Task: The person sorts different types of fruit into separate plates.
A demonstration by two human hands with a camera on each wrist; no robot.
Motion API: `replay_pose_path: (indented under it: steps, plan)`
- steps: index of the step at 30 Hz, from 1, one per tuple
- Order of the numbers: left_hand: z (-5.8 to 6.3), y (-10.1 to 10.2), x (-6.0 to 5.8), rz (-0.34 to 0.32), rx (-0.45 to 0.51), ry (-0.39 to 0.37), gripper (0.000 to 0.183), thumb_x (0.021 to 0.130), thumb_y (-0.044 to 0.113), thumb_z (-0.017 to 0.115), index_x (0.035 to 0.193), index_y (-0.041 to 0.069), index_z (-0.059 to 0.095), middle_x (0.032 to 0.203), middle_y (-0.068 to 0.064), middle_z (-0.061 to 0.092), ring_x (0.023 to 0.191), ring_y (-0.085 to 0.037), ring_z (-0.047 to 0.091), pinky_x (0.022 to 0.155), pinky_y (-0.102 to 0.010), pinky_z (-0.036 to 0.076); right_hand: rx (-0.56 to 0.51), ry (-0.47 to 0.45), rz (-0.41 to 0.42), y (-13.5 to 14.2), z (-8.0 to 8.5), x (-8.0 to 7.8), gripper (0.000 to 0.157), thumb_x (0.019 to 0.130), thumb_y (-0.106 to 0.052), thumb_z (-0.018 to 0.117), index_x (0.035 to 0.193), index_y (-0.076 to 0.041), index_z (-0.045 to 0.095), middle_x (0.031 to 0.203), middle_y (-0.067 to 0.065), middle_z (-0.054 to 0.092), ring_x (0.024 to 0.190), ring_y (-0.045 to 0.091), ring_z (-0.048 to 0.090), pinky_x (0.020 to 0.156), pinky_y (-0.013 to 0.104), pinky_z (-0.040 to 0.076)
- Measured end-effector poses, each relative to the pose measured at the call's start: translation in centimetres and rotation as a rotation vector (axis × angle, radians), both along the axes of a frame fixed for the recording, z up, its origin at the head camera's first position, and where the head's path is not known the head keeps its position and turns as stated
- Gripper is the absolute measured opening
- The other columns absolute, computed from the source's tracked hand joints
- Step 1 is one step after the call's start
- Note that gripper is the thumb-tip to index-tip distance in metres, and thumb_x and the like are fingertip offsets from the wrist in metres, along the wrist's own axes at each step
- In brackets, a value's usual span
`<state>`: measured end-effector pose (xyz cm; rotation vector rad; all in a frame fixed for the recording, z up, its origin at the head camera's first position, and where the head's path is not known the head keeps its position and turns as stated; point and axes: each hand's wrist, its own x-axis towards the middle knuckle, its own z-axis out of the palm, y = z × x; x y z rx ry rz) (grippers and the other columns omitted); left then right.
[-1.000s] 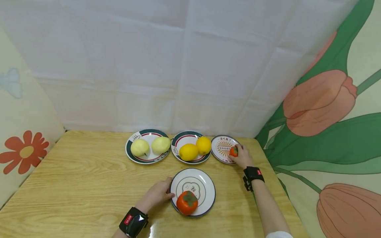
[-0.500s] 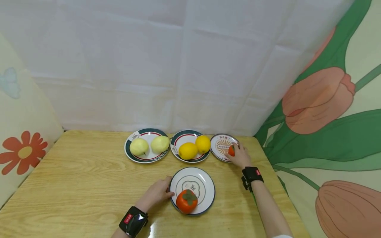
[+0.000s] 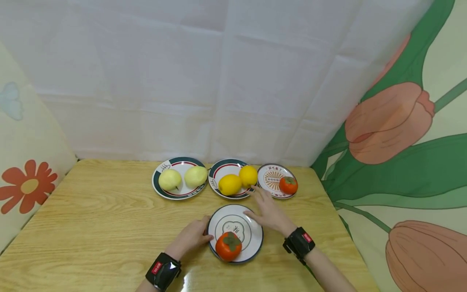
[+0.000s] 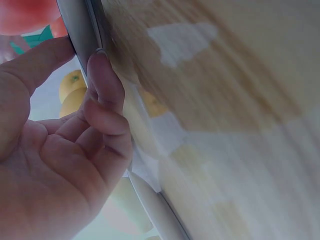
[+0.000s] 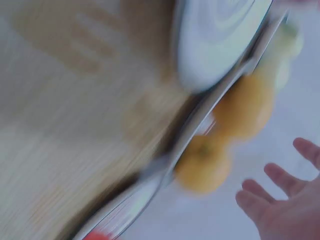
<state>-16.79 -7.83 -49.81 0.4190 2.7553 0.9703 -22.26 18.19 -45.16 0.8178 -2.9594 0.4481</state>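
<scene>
My left hand (image 3: 191,238) pinches the left rim of a white plate with a dark blue edge (image 3: 251,221), the thumb on one side and the curled forefinger (image 4: 107,82) on the other. An orange persimmon (image 3: 228,246) lies on the near part of this plate. Over the plate's far right side is my right hand (image 3: 269,213), fingers spread and nothing in them. A second persimmon (image 3: 288,185) sits on the small patterned plate (image 3: 269,172) at the back right. The right wrist view is blurred.
Two pale yellow-green pears (image 3: 170,180) lie on a green-rimmed plate (image 3: 157,184) at the back. Beside it, another green-rimmed plate (image 3: 215,172) carries two lemons (image 3: 230,185). A white cloth (image 3: 164,81) hangs behind the wooden table (image 3: 109,227).
My right hand has let go of the persimmon on the small plate and moved left and nearer, over the front plate. The left hand stays at the plate's rim.
</scene>
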Motion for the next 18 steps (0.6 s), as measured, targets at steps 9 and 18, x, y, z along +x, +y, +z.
replay_pose_path:
  steps: [9,18]
  plan:
    - [0.1,0.0,-0.1,-0.007,0.005,-0.001,0.055,0.079,0.016,0.073,0.124,-0.006,0.050,0.095,-0.016,0.067,0.077,-0.014,0.056,0.069,-0.036,0.051,0.129,-0.032,0.326,-3.4,-1.1,5.1,0.066,0.085,-0.065,0.043,0.139,-0.027,0.038,0.144,0.004,0.036,0.127,0.021,0.040,0.099,0.047,0.046]
    - [-0.1,-0.1,0.0,-0.001,0.002,0.023,0.054,0.079,0.016,0.073,0.123,-0.006,0.051,0.104,-0.022,0.066,0.088,-0.021,0.061,0.078,-0.043,0.053,0.110,-0.106,0.406,-3.7,-1.9,6.1,0.066,0.083,-0.063,0.049,0.137,-0.026,0.040,0.135,0.000,0.044,0.113,0.011,0.050,0.086,0.032,0.053]
